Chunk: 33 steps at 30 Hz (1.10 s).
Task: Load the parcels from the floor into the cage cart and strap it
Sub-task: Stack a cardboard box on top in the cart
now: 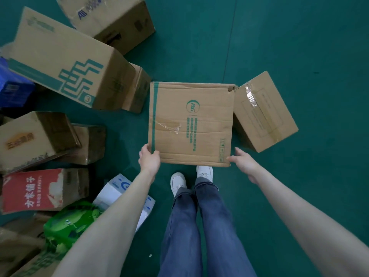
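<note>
1. You are holding the square brown carton [190, 122] straight out ahead of you, above your shoes and the green floor [299, 47].
2. Your left hand [149, 159] is pinching its near left corner, thumb lying on top.
3. Your right hand [244, 159] is touching the near right corner with fingers extended, not curled round it.
4. Both hands are sitting on the near edge, equally close; the carton's bulk is lying away from you, just beside the taped box [265, 110] on the right.
</note>
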Tool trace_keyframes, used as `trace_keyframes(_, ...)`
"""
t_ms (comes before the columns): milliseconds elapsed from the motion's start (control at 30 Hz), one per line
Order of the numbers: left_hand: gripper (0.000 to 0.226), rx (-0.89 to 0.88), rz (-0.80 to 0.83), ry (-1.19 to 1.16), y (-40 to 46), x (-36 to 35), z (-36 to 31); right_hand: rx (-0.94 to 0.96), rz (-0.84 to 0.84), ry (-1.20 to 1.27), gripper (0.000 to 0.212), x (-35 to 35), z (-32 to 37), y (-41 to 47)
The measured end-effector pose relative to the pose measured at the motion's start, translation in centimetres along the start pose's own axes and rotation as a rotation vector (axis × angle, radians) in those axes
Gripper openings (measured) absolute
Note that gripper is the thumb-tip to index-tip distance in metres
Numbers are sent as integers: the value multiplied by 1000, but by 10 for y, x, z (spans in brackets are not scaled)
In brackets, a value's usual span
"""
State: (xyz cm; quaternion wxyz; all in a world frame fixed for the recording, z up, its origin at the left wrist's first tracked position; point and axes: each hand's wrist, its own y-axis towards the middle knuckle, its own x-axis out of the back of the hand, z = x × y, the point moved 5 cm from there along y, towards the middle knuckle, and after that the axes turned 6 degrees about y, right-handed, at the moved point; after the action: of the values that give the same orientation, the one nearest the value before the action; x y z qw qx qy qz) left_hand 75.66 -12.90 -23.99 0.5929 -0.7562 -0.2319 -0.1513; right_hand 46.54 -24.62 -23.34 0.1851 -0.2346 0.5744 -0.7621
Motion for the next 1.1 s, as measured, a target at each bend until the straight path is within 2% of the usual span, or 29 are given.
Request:
trace_keyframes(133, 63, 59, 77, -61, 8, -6, 8, -52, 92, 21, 42, -11, -7, 0)
trace_keyframes(233, 58, 54, 70, -122, 2, -1, 2, -5, 77, 67, 43, -12, -6, -11)
trace_keyframes(433, 45, -116, -116, -209, -54, 48, -26, 189, -64, 159, 47, -13, 14, -74)
trace_keyframes(500, 43, -144, -126, -238, -82, 69, -32, 200, -111, 201, 54, -11, 21, -101)
trace_keyframes(567, 45, -134, -119, -268, -108, 87, -28, 207, -140, 237, 50, -10, 29, -129)
trace_keyframes(700, 52, -47, -113, -355, -157, 114, 11, 266, -138, 145, 24, -18, 42, -186)
trace_keyframes(833, 50, 5, -186, -496, -205, 124, 54, 330, -105, 68, 23, -28, 49, -228)
trace_keyframes(900, 48, 29, -231, -642, -229, 124, 74, 352, -58, 47, 16, -33, 55, -248)
trace_keyframes(1100, 39, 150, -405, -1044, -303, 100, 124, 403, 66, -153, 18, -46, 70, -282)
